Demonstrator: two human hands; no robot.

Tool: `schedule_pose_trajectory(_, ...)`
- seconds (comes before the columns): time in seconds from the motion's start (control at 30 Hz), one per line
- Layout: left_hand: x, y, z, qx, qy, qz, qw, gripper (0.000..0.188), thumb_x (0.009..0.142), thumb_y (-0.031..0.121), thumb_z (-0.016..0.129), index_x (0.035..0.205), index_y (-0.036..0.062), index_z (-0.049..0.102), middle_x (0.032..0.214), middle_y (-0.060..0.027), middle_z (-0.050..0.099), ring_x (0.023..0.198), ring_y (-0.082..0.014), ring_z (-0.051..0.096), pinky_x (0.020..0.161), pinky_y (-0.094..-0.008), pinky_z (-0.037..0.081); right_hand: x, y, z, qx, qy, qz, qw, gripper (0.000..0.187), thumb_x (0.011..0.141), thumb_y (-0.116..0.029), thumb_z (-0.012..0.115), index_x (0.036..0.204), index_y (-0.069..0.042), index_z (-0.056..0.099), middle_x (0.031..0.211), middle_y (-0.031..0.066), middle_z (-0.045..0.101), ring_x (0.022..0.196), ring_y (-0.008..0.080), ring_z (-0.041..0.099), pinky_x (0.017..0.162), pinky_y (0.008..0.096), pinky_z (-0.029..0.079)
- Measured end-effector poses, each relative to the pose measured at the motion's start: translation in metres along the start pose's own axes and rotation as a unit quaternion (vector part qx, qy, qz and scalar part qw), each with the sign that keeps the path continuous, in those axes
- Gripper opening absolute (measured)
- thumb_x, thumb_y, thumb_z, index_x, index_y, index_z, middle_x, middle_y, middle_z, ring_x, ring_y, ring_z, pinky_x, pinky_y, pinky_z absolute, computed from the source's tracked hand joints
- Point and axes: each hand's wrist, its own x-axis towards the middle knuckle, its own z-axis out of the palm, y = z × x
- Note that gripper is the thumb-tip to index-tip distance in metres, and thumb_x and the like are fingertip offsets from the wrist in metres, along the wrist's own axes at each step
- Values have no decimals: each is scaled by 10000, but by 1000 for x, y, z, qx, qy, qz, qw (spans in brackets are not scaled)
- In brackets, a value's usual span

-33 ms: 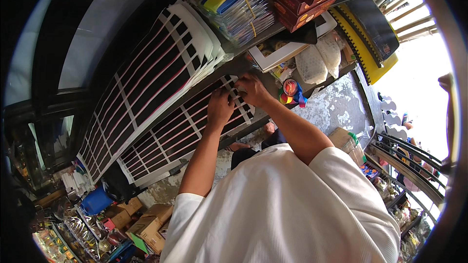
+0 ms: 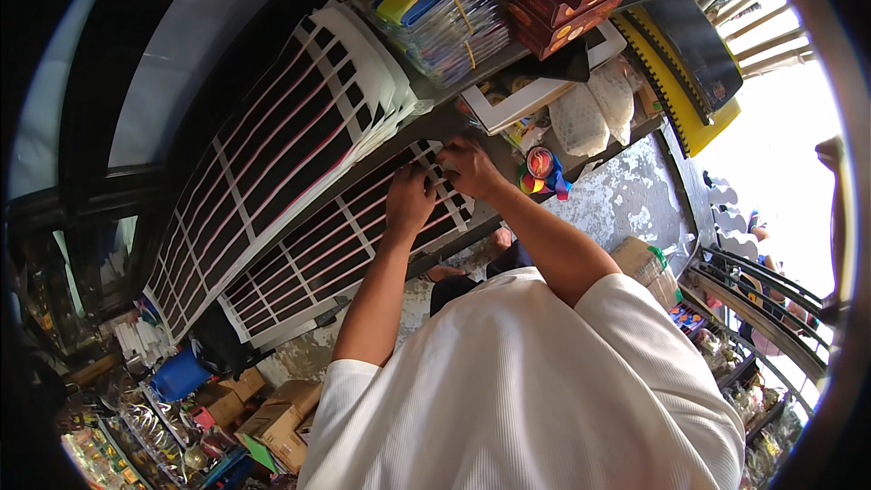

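Note:
A long white sheet [image 2: 313, 249] printed with black blocks and thin pinkish lines lies along the bench top. Over its right end, my left hand [image 2: 411, 200] has its fingers bent down and drawn together on the surface. Close beside it on the right, my right hand [image 2: 472, 170] is also closed, its fingertips at the sheet's white end strip. Whatever either hand pinches is too small or hidden to make out. Behind the sheet, a thick stack of similar sheets [image 2: 263, 145] rests with its right corners curling up.
Bundled plastic packets [image 2: 445, 23] and dark red boxes [image 2: 567, 0] fill the back. To the right are a white frame [image 2: 517, 112], bubble wrap [image 2: 581, 118], a round medal with a coloured ribbon [image 2: 541, 163] and spiral-bound books [image 2: 680, 63]. Cardboard boxes [image 2: 277, 422] stand at lower left.

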Motion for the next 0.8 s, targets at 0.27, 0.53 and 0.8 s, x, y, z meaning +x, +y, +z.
schedule_pose_trajectory(0.27,26,7,-4,43,-36,26,998,326,851,174,880,1109,29,743,1127,-195,732,1071,-425,734,921,-519,624,4,1,5,-12,39,-20,999,356,728,-69,813,1077,-139,789,1213,125,652,1178,425,639,1040,519,543)
schedule_pose_trajectory(0.53,41,6,-9,67,-96,46,992,398,849,187,912,1181,42,749,1145,-200,756,1065,-430,756,918,-517,630,5,-9,2,-48,29,12,998,364,710,-65,798,1058,-170,793,1192,118,643,1185,430,630,1014,525,551)
schedule_pose_trajectory(0.8,40,-5,-16,107,-148,44,982,388,861,236,907,1155,48,737,1132,-185,740,1059,-402,760,931,-474,635,8,-8,7,-58,33,39,997,312,676,-79,835,969,-173,783,1193,113,647,1187,434,635,1007,532,567)
